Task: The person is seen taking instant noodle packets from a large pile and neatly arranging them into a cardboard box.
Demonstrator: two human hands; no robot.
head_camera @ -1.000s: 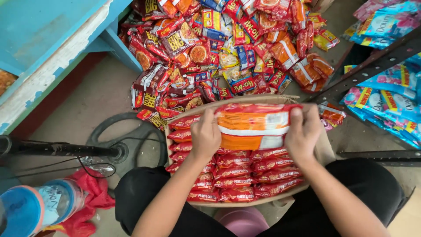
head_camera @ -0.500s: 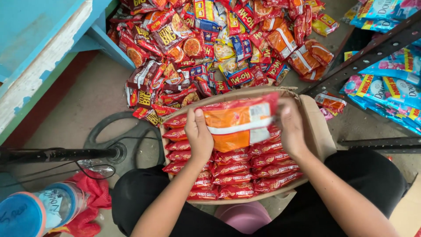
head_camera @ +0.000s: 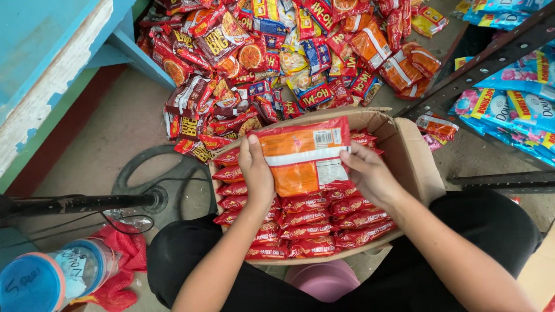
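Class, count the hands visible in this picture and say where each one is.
2. The left hand grips the orange packet's left edge; the right hand grips its right edge.

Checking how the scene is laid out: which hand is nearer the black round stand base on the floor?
Left. The left hand grips the orange noodle packet on the side toward the black round stand base; the right hand holds its far side.

packet: orange-red, white band | box: brown | pile: red, orange, blue

Bare concrete floor beside blue wooden furniture.
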